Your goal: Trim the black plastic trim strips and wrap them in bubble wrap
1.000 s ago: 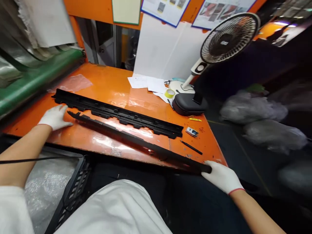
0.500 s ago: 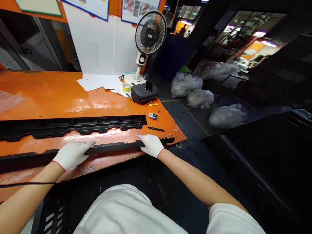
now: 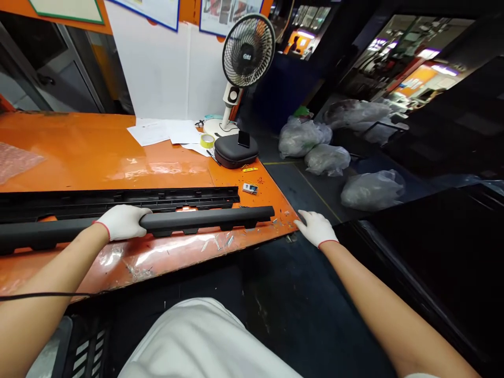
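Note:
My left hand [image 3: 124,222], in a white glove, is closed round a long black strip [image 3: 208,217] that lies over the orange table, its smooth side up. Behind that strip is a second long black part [image 3: 177,195] with ribs and tabs, partly covered by the first. My right hand [image 3: 316,227], also gloved in white, is off the strip, beside the table's right corner, with its fingers apart and nothing in them.
The orange table [image 3: 86,152] bears a fan [image 3: 248,52], a black case [image 3: 235,152] with a phone, yellow tape [image 3: 207,140], papers [image 3: 151,132] and a small white item [image 3: 250,188]. Bagged bundles [image 3: 372,190] sit on the floor at the right.
The front strip has moved back towards the second part and turned to show its smooth face. My right hand has let go of it and moved right, past the table corner.

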Demonstrator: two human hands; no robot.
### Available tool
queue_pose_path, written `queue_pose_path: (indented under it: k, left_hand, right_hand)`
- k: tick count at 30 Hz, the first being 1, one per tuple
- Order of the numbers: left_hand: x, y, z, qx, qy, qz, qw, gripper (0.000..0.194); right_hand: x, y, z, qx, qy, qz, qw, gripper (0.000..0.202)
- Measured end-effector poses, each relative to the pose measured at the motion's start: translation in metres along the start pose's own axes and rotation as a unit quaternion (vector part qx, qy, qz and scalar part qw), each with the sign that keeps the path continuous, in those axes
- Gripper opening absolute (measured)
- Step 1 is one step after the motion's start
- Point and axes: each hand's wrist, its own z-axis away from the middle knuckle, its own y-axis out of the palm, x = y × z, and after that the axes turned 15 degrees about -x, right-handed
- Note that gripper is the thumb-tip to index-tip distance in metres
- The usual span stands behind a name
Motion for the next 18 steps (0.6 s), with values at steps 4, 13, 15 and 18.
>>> queue_pose_path:
  k: [4,13,15,18]
  left_hand:
    - [-0.002,0.0,0.003,0.009,0.0,-0.017,1.0,0.045]
    - [-0.038,0.083,0.082,-0.111,0.142,-0.103,0.978,0.05]
    - [-0.036,0.094,0.086,-0.127,0.143,-0.072,0.979,0.053]
    - [-0.026,0.093,0.085,-0.121,0.14,0.009,0.983,0.041]
  right_hand:
    - [0.026,-0.012,-0.007,-0.081,-0.01,-0.067,0.994,0.048]
    - [0.202,-0.065,-0.061,-0.112,-0.229,-0.254,0.933,0.06]
    - [0.252,-0.073,-0.082,-0.077,-0.265,-0.248,0.929,0.067]
    - [0.312,-0.078,-0.115,0.009,-0.259,-0.197,0.946,0.071]
